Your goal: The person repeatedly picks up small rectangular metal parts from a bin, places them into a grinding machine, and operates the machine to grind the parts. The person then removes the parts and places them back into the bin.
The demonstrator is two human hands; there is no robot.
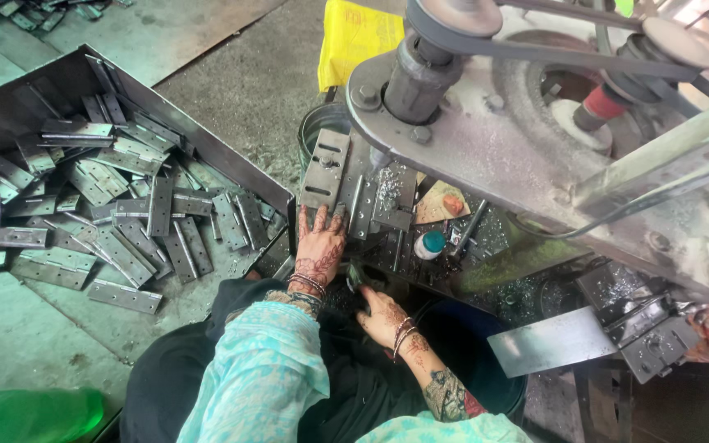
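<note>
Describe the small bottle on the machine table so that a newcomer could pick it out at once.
Start at the big grey belt-driven machine. On the cluttered work table under it, right of the left hand, stands a small white bottle. Only it has a teal cap among grey metal parts.

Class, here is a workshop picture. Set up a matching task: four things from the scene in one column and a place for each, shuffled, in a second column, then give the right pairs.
Things:
1. Left hand
2. Hinges
3. Yellow bag
4. Green bottle

Places:
A. bottom left corner of the view
B. flat on the machine's work plate
C. heaped in the metal tray on the floor
D. top of the view, behind the belt pulley

Pairs: 1-B, 2-C, 3-D, 4-A
</note>
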